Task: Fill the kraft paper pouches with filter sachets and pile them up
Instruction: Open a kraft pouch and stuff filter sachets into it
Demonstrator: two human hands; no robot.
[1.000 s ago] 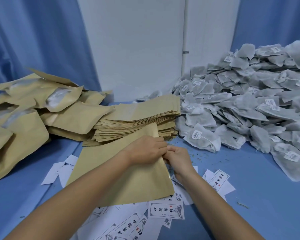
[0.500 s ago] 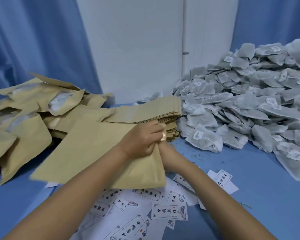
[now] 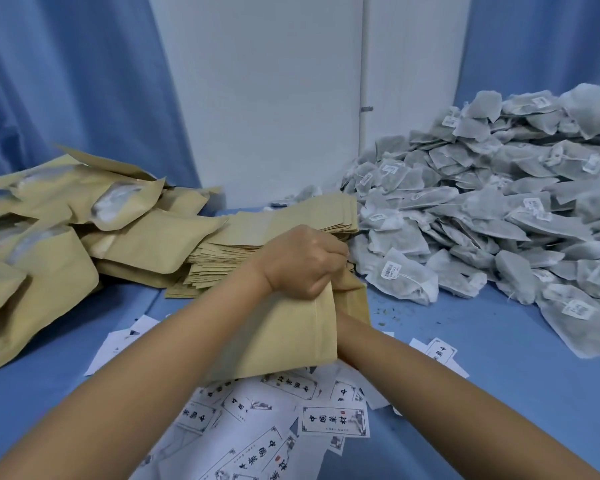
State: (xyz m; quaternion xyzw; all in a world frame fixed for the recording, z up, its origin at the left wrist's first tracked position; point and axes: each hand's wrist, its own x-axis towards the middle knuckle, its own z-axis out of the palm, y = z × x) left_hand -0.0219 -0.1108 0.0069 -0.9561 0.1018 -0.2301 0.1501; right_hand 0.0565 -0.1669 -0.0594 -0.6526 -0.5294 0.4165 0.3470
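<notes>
My left hand [image 3: 302, 261] grips the top edge of a kraft paper pouch [image 3: 284, 337] and holds it up over the table. My right forearm [image 3: 378, 355] runs into the pouch's open mouth, and the hand itself is hidden inside it. A stack of flat empty pouches [image 3: 257, 230] lies just behind my left hand. Filled pouches [image 3: 66, 220] are piled loosely at the left. A large heap of grey filter sachets [image 3: 482, 202] with small white tags covers the right side.
Printed white paper labels [image 3: 333, 420] lie scattered on the blue table [image 3: 499, 393] under my arms. Blue curtains hang at the left and right, with a white wall [image 3: 257, 98] behind the piles.
The pouch lay flat with both hands at its mouth. My left hand has since lifted the edge up and away, and my right hand has slid inside the pouch.
</notes>
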